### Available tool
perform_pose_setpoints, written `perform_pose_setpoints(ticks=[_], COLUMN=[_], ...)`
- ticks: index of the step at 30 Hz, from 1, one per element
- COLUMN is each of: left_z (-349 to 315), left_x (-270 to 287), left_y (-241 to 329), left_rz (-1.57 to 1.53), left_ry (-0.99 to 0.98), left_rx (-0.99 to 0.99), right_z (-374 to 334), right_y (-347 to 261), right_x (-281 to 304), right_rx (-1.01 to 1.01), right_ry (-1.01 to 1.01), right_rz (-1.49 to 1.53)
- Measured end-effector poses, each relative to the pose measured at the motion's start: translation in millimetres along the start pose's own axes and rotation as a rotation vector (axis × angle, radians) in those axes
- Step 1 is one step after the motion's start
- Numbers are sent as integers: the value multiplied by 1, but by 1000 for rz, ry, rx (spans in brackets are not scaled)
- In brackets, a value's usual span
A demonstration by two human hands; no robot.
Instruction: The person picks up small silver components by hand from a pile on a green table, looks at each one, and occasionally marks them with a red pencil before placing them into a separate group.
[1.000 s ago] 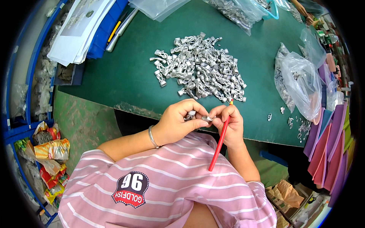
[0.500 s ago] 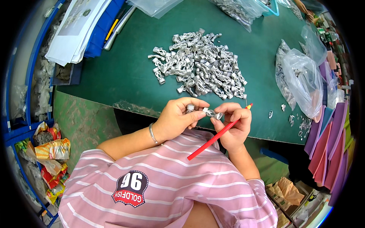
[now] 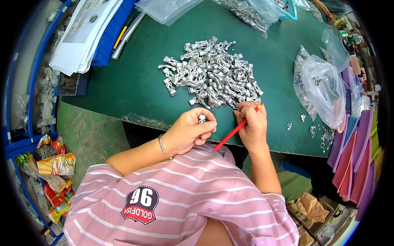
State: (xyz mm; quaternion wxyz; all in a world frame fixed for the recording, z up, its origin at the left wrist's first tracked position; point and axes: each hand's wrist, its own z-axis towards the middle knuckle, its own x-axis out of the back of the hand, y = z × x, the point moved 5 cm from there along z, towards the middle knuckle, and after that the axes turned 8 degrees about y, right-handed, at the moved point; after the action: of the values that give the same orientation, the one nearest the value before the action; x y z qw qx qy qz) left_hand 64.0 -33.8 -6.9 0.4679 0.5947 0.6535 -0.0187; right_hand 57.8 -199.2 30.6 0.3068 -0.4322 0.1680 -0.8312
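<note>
My left hand (image 3: 185,132) is closed around a silver metal fitting (image 3: 202,118) at the near table edge; its ribbed end sticks up above the fingers. A long red pen-like stick (image 3: 229,137) with a yellow end lies across my right hand (image 3: 253,125), held in the curled fingers. The thumb and forefinger of that hand reach the near right edge of a pile of silver fittings (image 3: 213,76), twisted loops with ribbed ends. Whether they pinch a fitting there is hidden.
The pile lies on a green table (image 3: 131,88). To the right are a clear plastic bag (image 3: 324,88) and scattered small metal bits (image 3: 327,137). Papers (image 3: 84,37) rest on a blue bin (image 3: 107,41) at left. Bagged parts (image 3: 246,14) and another person's hand (image 3: 324,8) are at the back.
My hands have moved apart. The right went forward to the pile's edge with the red stick; the left stays near the table edge, still holding a fitting.
</note>
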Motion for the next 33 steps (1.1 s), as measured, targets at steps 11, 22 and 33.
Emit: perform_pose_setpoints(ticks=[11,22,33], left_z=[-4,-18,-6], left_x=[-4,-19,-7], left_y=[5,24,6], left_rz=[185,723,180], left_ry=[57,-17,40], left_rx=[-92,-693,-122], right_z=[-24,-36,-13], right_y=[8,-10,-44], right_x=[3,-12,10], right_rx=[-486,-515,-90], right_ry=[37,-48,147], right_rz=[494,1028,676])
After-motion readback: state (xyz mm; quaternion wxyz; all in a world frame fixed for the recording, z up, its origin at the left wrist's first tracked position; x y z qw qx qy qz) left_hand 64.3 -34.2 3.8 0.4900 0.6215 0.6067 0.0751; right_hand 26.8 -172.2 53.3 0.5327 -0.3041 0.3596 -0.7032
